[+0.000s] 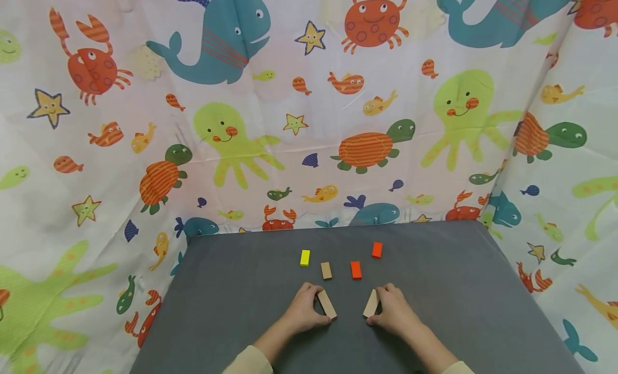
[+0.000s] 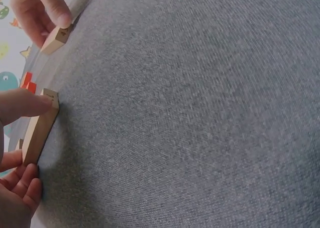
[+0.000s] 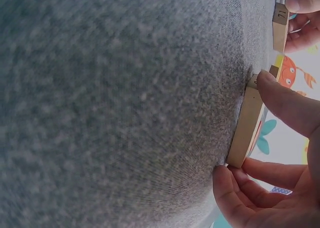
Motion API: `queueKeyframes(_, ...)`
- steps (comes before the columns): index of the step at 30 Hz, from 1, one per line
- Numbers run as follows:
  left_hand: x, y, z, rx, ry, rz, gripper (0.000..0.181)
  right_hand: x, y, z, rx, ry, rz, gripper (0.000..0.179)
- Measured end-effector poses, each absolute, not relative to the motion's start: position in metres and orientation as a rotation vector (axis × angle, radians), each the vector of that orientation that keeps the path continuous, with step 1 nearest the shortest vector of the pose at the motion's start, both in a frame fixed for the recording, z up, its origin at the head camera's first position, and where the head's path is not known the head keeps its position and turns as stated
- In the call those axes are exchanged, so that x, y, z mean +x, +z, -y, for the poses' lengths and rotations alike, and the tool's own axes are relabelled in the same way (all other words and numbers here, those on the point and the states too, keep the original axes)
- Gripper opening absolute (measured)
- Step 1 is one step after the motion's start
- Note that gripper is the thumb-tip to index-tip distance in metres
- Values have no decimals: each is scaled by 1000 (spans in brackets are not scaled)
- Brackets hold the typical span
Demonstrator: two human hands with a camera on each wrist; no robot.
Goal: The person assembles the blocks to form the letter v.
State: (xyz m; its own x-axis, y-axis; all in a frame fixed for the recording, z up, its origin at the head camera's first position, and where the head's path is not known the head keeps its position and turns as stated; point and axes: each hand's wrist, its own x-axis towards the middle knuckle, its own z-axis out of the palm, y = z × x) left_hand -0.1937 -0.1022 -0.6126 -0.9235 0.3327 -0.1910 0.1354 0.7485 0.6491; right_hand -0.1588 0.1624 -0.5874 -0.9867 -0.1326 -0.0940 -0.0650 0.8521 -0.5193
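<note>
Two long plain wooden blocks lie on the grey table, angled so their far ends spread apart. My left hand [image 1: 304,310] pinches the left wooden block [image 1: 327,305] lengthwise, thumb on its near end and fingers at the far end. The right wooden block [image 1: 370,303] is pinched the same way by my right hand [image 1: 395,312]. Between the two blocks is a narrow gap of cloth. Dark printed digits mark the near end of the left block [image 3: 281,14] in the right wrist view. My thumb partly covers the marking on the right block [image 3: 246,123].
Beyond the hands lie a yellow block [image 1: 305,258], a shorter-looking wooden block [image 1: 326,270] and two red-orange blocks, one nearer [image 1: 356,270] and one farther [image 1: 377,250]. Grey cloth covers the table [image 1: 232,288]. A curtain [image 1: 299,202] printed with sea animals hangs behind its back edge.
</note>
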Motion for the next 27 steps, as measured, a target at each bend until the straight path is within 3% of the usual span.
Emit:
queueKeyframes(8,-195,-612,103,389,951,-2627,86,-158,-587,-164,-134,-819,-2888,83)
queueKeyframes(27,-194,-613,102,377,948,-2631,76,-167,-576,-146,-173,-867,-2889,81)
